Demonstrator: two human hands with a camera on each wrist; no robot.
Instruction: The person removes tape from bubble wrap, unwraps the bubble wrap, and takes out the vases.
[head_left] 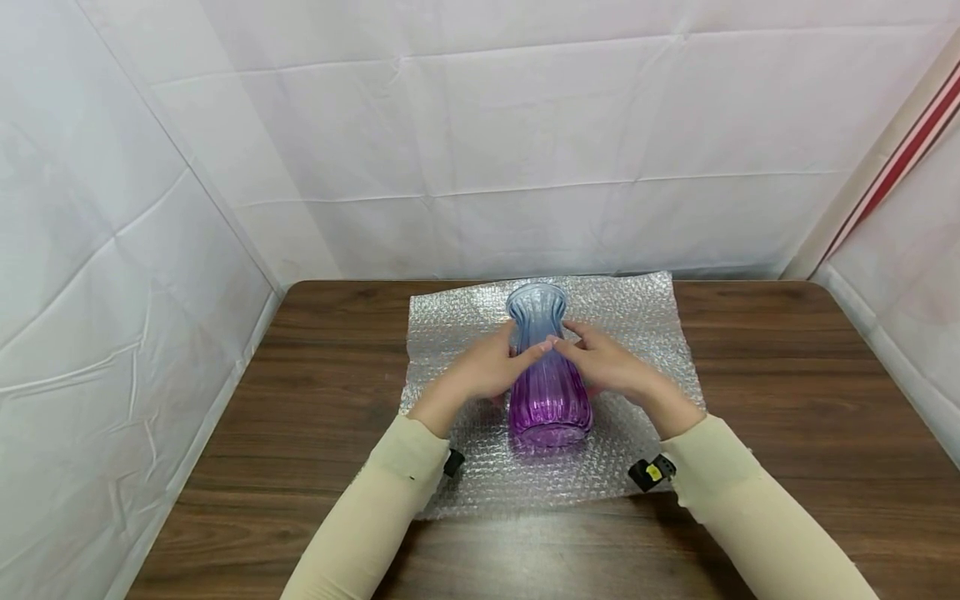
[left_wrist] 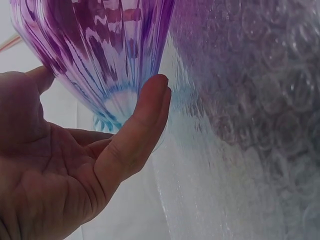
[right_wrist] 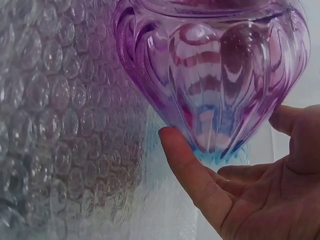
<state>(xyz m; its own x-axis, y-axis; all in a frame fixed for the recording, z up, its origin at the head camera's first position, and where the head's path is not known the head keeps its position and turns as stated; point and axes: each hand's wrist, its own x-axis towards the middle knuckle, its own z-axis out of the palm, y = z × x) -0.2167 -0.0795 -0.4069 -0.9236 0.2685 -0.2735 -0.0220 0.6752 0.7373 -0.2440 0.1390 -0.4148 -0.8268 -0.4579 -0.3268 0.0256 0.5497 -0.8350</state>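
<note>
A ribbed glass vase (head_left: 550, 404), blue at its flared mouth and purple toward its base, lies on its side over a sheet of bubble wrap (head_left: 495, 483). Its mouth points away from me and its base faces me. My left hand (head_left: 487, 367) holds the left side below the neck, thumb across the top. From the right side, my right hand (head_left: 606, 360) grips it too, and the two thumbs nearly meet. In the left wrist view, curved fingers (left_wrist: 142, 115) lie along the vase's narrowing part. The right wrist view shows a fingertip (right_wrist: 170, 135) against the purple glass.
The bubble wrap lies on a dark wooden table (head_left: 322, 400), reaching its back edge. White cloth walls (head_left: 525, 125) stand behind and at both sides. A small black camera (head_left: 651, 472) sits under the right sleeve cuff, another (head_left: 453, 462) under the left.
</note>
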